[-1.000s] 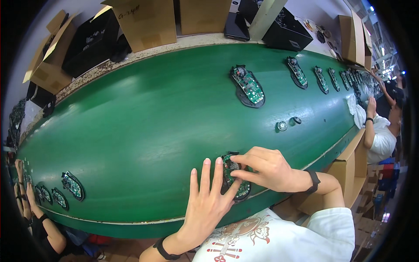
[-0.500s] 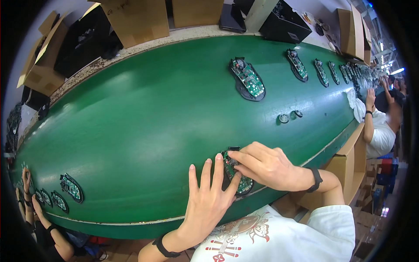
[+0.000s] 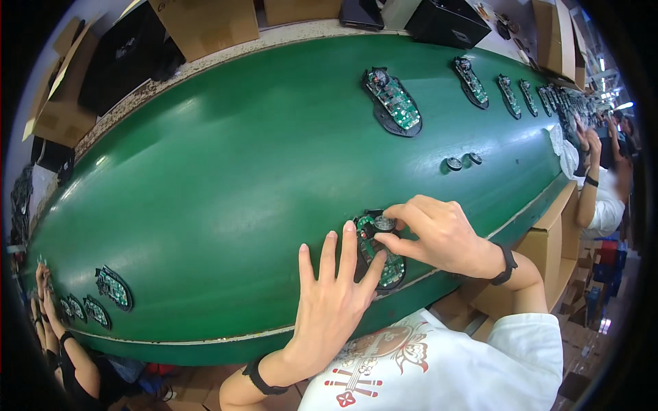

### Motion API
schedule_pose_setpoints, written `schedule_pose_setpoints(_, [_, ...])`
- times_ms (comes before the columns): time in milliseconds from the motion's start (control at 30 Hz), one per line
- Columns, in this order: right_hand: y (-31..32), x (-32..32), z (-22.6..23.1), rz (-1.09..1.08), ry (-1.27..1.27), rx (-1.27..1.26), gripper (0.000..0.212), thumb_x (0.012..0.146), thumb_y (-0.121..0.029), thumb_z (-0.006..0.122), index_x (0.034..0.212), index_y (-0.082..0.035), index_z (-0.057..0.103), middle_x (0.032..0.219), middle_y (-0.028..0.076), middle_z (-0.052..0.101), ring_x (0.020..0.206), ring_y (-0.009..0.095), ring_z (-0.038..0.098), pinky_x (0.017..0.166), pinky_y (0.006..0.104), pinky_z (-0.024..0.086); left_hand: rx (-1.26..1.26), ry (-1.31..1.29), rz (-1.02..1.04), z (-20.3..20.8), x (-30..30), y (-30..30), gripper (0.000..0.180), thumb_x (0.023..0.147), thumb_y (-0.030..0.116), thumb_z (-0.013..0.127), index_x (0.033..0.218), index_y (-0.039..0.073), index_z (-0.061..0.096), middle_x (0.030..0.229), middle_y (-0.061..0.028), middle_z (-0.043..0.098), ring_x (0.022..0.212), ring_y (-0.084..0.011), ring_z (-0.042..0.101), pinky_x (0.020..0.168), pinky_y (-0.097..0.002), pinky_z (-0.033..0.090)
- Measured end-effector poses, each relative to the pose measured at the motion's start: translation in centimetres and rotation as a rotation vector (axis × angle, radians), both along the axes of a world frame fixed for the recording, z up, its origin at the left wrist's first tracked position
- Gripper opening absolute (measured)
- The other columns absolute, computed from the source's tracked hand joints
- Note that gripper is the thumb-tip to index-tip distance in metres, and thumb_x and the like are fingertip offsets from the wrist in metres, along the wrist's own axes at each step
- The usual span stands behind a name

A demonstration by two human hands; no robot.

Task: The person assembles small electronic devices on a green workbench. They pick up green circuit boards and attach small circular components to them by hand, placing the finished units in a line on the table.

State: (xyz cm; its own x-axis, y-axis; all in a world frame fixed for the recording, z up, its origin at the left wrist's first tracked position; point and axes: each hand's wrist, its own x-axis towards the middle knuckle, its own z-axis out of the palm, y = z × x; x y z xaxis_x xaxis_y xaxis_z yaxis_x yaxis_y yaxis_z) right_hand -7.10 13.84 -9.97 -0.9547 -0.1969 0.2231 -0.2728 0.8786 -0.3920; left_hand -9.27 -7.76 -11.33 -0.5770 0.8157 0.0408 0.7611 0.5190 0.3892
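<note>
A computer mouse base with a green circuit board (image 3: 392, 270) lies near the belt's front edge, under both my hands. My left hand (image 3: 329, 301) is spread, its fingers stretched out; the index fingertip touches the board's left side and the thumb rests on its middle. Between the thumb and fingers of my right hand (image 3: 442, 236) is a small round scroll wheel (image 3: 385, 223), held over the upper end of the board. The fingers cover part of the base. Two more scroll wheels, one nearer (image 3: 453, 164) and one farther right (image 3: 475, 158), lie on the belt.
On the green belt (image 3: 226, 185), another mouse base (image 3: 394, 103) lies farther back, with several more toward the right. Several stand at the left, one nearest (image 3: 114, 288). Cardboard boxes (image 3: 205, 27) line the far side. Other people work at both ends.
My right hand has shifted up and right slightly, and the scroll wheel now shows between its fingers. The left hand stays spread at the board. The view has tilted slightly.
</note>
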Motion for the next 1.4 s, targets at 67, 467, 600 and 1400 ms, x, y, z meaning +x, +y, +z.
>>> schedule_pose_setpoints(67, [0.4, -0.1, 0.1, -0.048, -0.036, 0.019, 0.024, 0.085, -0.025, 0.077, 0.087, -0.004, 0.066, 0.071, 0.011, 0.065, 0.062, 0.027, 0.066, 0.052, 0.0375, 0.051, -0.013, 0.011, -0.012, 0.2, -0.2, 0.2, 0.073, 0.067, 0.027, 0.087, 0.135, 0.026, 0.06, 0.15, -0.0251, 0.041, 0.127, -0.0394, 0.051, 0.1, -0.0632, 0.041])
schedule_pose_setpoints(467, [-0.1, -0.9, 0.8, -0.095, -0.053, -0.057, 0.034, 0.085, -0.026, 0.074, 0.067, -0.003, 0.056, 0.057, 0.011, 0.061, 0.048, 0.028, 0.062, 0.044, 0.0384, 0.048, -0.04, 0.038, -0.015, 1.7, -0.1, 1.5, 0.072, 0.068, 0.026, 0.087, 0.135, 0.025, 0.06, 0.148, -0.0241, 0.044, 0.127, -0.0388, 0.051, 0.1, -0.0628, 0.042])
schedule_pose_setpoints(600, [-0.2, -0.7, 1.0, -0.101, 0.05, 0.111, 0.034, 0.081, -0.025, 0.077, 0.063, -0.006, 0.055, 0.054, 0.008, 0.059, 0.046, 0.024, 0.061, 0.042, 0.0358, 0.047, -0.052, 0.04, -0.021, 1.6, -0.1, 2.1, 0.07, 0.067, 0.027, 0.087, 0.132, 0.024, 0.062, 0.148, -0.0235, 0.045, 0.127, -0.0385, 0.051, 0.101, -0.0624, 0.042])
schedule_pose_setpoints(1400, [5.0, -0.4, 2.3, 0.183, -0.057, 0.116, 0.048, 0.076, -0.009, 0.072, 0.121, 0.006, 0.063, 0.087, 0.005, 0.062, 0.078, 0.018, 0.06, 0.046, 0.0285, 0.047, -0.119, 0.072, -0.141, 2.8, -2.4, 5.6, 0.065, 0.076, 0.021, 0.08, 0.138, 0.023, 0.06, 0.142, -0.0282, 0.047, 0.124, -0.0408, 0.053, 0.101, -0.0567, 0.045])
